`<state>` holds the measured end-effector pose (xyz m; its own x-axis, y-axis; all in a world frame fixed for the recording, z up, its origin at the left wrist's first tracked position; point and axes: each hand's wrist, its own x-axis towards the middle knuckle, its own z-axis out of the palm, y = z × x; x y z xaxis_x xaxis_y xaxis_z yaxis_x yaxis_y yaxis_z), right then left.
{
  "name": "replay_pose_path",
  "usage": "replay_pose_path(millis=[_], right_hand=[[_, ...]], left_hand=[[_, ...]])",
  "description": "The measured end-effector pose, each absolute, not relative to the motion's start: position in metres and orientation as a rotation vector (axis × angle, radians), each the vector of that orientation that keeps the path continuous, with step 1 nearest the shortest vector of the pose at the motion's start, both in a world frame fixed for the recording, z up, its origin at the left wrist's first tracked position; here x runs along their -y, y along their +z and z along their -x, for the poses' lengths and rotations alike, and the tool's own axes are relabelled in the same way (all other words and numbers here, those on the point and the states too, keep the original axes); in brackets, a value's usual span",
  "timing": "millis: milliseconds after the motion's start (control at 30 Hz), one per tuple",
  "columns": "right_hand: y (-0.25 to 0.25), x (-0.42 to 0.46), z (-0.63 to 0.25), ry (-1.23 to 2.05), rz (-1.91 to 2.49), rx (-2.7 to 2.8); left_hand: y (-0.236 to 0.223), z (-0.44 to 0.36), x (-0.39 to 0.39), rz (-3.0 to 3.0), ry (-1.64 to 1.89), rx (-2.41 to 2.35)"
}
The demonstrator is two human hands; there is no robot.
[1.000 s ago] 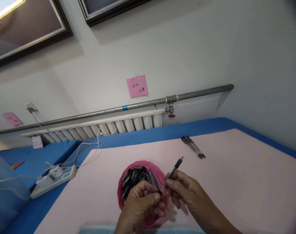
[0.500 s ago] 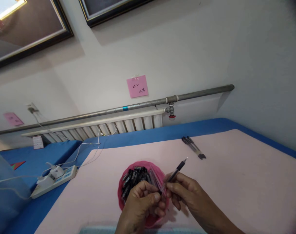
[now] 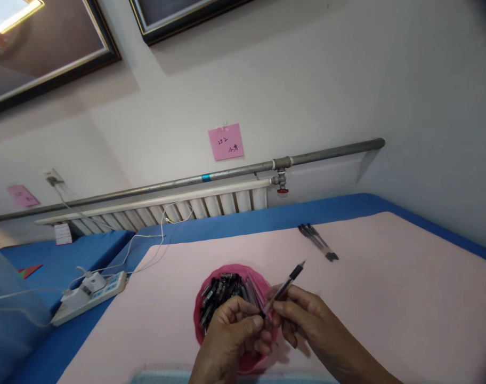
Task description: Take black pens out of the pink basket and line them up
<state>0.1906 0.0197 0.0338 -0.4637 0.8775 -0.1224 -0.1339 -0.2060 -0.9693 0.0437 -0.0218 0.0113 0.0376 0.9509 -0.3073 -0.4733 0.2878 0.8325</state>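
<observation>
Between my two hands is a gel pen (image 3: 290,282) with a clear barrel, a black grip and its bare tip slanting up to the right. My right hand (image 3: 301,314) pinches the barrel near its middle. At the lower, black end of the pen, the fingers of my left hand (image 3: 239,326) are closed; whether that end is a separate plug cannot be made out. Both hands are over a pink basket (image 3: 197,320), which holds many black pen caps (image 3: 215,296) on the left and clear pen barrels (image 3: 253,290) on the right.
Several capped pens (image 3: 318,242) lie side by side on the pink table sheet (image 3: 387,298), beyond my right hand. A white power strip (image 3: 89,298) with plugs and cables is at the left. Behind the blue table edge stand a radiator (image 3: 227,204) and a pipe (image 3: 331,153).
The pen has tilted very slightly between my fingers, its tip a little lower and to the left. Both hands stay in nearly the same place over the basket.
</observation>
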Motion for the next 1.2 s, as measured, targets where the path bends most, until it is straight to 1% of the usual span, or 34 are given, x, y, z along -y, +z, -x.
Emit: replay_pose_path(millis=[133,300,433,567,833,1067,1200], right_hand=[[0.033,-0.020,-0.190,1.730,0.968,1.334],[0.032,-0.021,-0.189,1.780,0.964,1.314],[0.031,-0.019,-0.189,1.701,1.032,1.332],[0.031,-0.019,-0.189,1.753,0.995,1.319],[0.033,-0.020,-0.189,1.748,1.028,1.334],[0.025,-0.021,-0.188,1.674,1.050,1.367],[0.021,-0.024,-0.190,1.638,1.035,1.439]], left_hand=[[0.011,-0.044,0.022,-0.612,1.181,-1.033],[0.012,-0.045,0.021,-0.600,1.196,-1.025],[0.011,-0.045,0.021,-0.632,1.199,-1.059],[0.009,-0.045,0.021,-0.624,1.204,-1.058],[0.008,-0.045,0.021,-0.630,1.216,-1.040],[0.000,-0.045,0.020,-0.731,1.239,-1.123],[0.004,-0.051,0.020,-0.788,1.244,-1.171]])
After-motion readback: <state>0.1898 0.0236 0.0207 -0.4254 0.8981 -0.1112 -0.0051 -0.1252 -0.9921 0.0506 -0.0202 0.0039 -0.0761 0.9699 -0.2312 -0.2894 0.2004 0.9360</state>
